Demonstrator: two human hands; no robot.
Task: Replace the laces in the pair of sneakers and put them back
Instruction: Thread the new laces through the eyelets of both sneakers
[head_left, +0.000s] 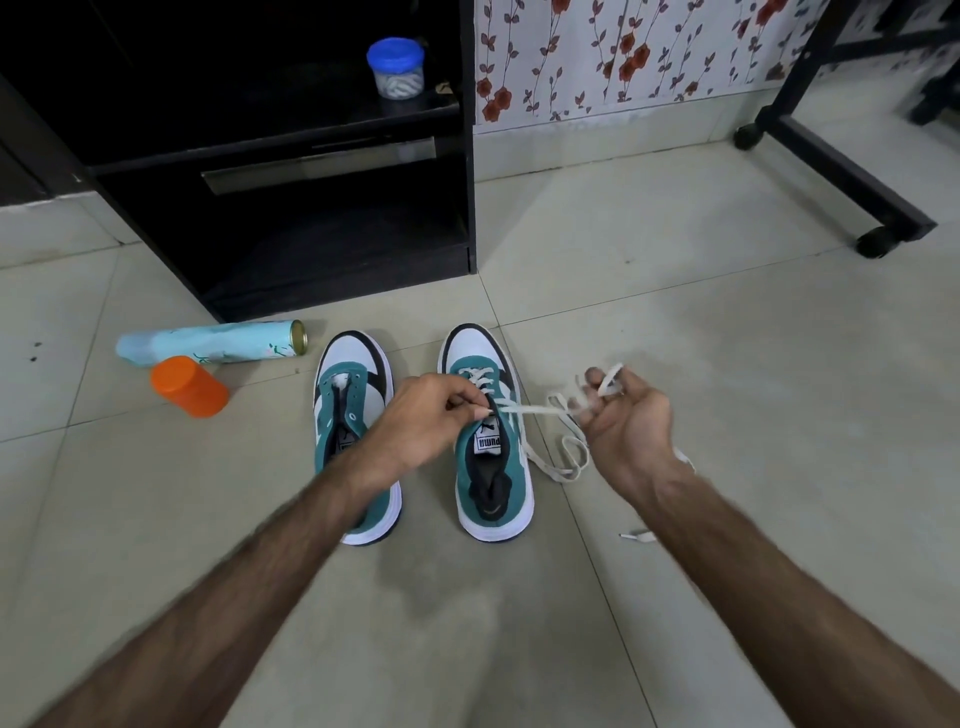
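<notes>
While the left hand is pinching at the eyelets of the teal-and-white suede sneaker on the right, seemingly steadying it, the right hand, just right of that sneaker, is gripping the cream flat lace, likely drawing slack out; its unlaced twin is standing just left, probably awaiting its turn

Both forearms are bare; no sleeves show.
</notes>
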